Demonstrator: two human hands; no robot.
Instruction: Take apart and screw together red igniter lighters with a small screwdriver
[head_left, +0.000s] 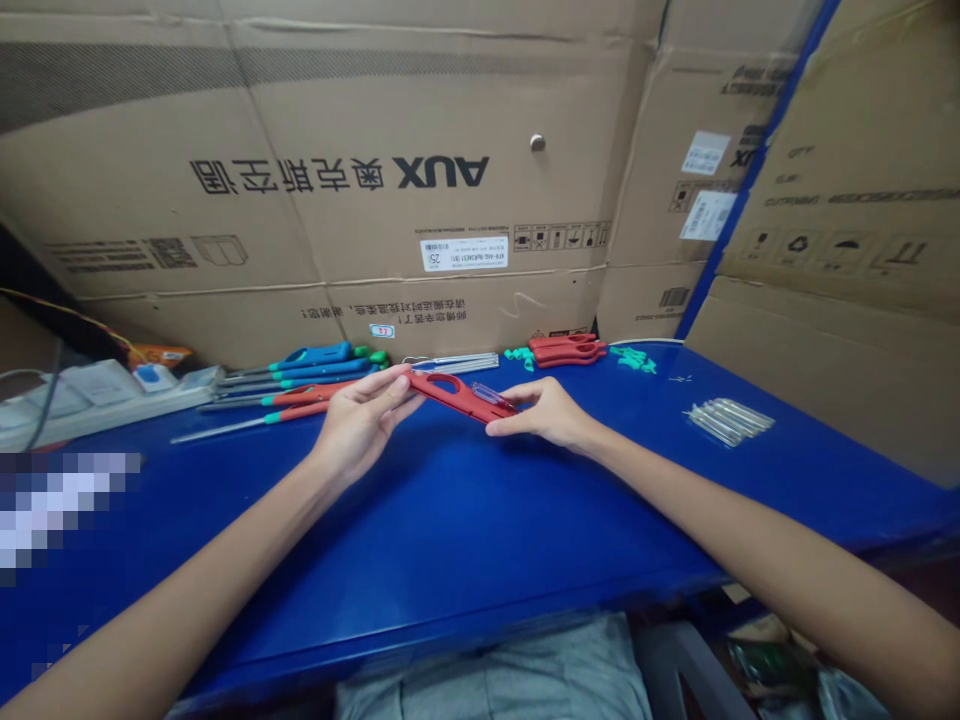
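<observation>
A red plastic handle piece (466, 402) with an oval opening is held up above the blue table (420, 540). My left hand (364, 420) pinches its left end between thumb and fingers. The right end is gripped by my right hand (544, 412), thumb below and fingers above. A small clear part (491, 394) lies along the top of the handle near my right fingers; whether it is fixed there I cannot tell.
Blue and red-handled tools (300, 398) with metal rods lie at the back left, by a white power strip (112, 400). Metal rods (457, 362), red handle pieces (566, 349) and green parts (632, 359) sit behind. Clear packets (729, 421) lie right. Cardboard (337, 230) walls the back.
</observation>
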